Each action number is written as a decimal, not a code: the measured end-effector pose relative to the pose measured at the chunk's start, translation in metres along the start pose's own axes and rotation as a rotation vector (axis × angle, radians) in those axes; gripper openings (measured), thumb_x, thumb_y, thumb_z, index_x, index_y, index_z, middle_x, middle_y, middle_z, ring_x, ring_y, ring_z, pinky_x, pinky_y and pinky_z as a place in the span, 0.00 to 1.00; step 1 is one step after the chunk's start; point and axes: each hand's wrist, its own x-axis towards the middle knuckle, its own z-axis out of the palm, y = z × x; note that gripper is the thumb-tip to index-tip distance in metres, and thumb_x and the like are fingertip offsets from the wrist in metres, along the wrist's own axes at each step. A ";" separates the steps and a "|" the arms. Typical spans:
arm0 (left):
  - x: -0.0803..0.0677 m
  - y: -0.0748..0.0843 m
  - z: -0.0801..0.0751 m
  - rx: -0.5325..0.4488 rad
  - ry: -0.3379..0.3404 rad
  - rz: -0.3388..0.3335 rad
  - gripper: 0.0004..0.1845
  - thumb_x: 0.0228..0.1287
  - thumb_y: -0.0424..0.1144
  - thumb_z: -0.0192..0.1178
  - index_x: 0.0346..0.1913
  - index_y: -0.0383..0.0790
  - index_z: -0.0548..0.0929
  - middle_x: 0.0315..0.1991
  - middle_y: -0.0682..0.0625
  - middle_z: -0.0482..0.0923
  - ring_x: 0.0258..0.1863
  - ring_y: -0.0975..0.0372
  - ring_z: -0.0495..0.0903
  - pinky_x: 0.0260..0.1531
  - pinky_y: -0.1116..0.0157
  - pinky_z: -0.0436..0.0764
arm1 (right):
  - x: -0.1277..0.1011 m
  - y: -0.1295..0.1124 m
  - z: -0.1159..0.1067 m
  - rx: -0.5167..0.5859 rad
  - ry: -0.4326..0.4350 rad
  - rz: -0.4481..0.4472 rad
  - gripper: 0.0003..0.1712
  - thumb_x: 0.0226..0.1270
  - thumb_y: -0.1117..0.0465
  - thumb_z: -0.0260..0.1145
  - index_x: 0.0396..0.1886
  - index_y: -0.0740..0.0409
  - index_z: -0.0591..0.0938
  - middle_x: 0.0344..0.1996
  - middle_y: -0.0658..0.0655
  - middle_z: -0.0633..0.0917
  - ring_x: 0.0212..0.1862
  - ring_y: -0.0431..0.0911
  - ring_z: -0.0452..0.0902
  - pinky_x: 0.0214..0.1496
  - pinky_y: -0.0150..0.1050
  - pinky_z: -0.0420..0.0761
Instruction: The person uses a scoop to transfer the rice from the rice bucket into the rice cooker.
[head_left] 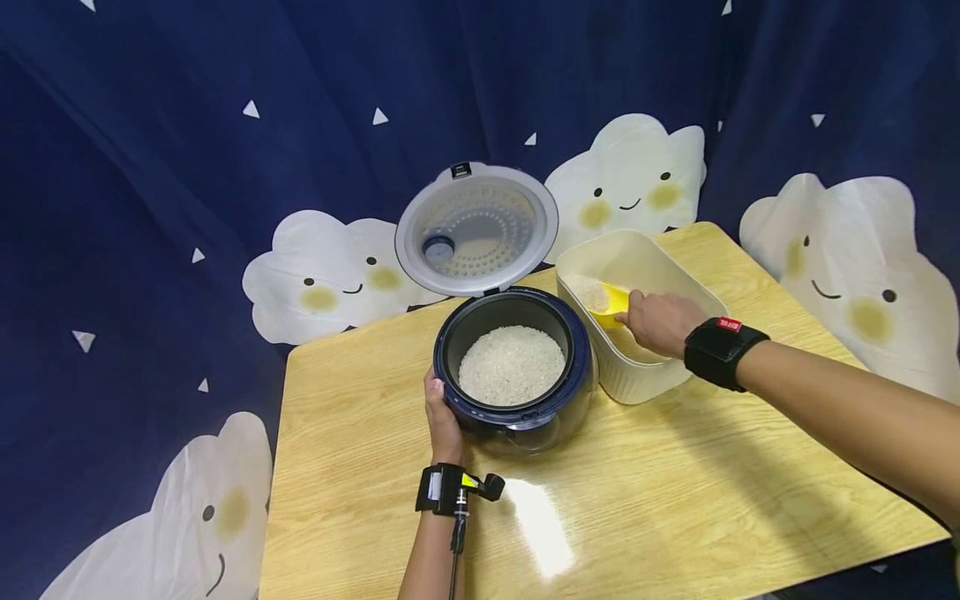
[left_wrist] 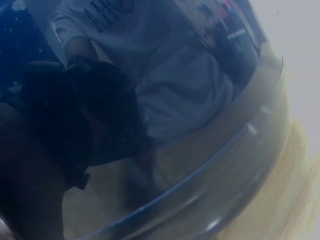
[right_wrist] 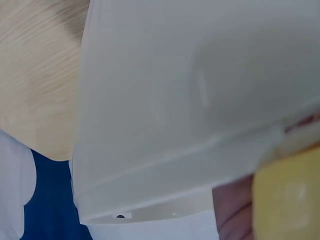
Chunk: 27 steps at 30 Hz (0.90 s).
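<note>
A dark blue rice cooker (head_left: 581,367) stands with its lid (head_left: 491,229) raised, and white rice (head_left: 512,367) is heaped in its inner pot. My left hand (head_left: 444,425) rests against the cooker's left side, thumb near the rim. In the left wrist view the glossy cooker wall (left_wrist: 230,185) fills most of the frame. My right hand (head_left: 660,323) grips a yellow scoop (head_left: 617,302) by its handle, over the cream bin (head_left: 637,383) to the cooker's right. Rice (head_left: 585,292) lies in the scoop. The right wrist view shows the scoop (right_wrist: 287,195) close beside the bin's wall (right_wrist: 150,100).
Cooker and bin stand side by side on a light wood table (head_left: 352,467), the bin near its far right edge. Behind hangs a dark blue curtain (head_left: 322,125) with smiling white clouds (head_left: 630,175). The raised lid leans back toward the curtain.
</note>
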 end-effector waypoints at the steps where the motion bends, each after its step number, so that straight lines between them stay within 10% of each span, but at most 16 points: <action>1: -0.001 0.000 0.000 0.002 0.000 -0.002 0.32 0.72 0.56 0.39 0.75 0.50 0.67 0.74 0.45 0.69 0.69 0.59 0.69 0.69 0.66 0.66 | -0.001 0.000 0.001 -0.004 0.005 -0.007 0.21 0.79 0.55 0.56 0.29 0.65 0.66 0.15 0.54 0.68 0.16 0.53 0.70 0.21 0.48 0.73; 27: -0.002 0.002 0.000 0.050 0.013 -0.010 0.31 0.74 0.54 0.37 0.75 0.52 0.68 0.75 0.46 0.69 0.70 0.61 0.69 0.72 0.65 0.63 | -0.027 -0.006 -0.006 -0.050 0.098 0.022 0.21 0.80 0.56 0.54 0.29 0.65 0.63 0.14 0.50 0.63 0.14 0.49 0.65 0.17 0.39 0.62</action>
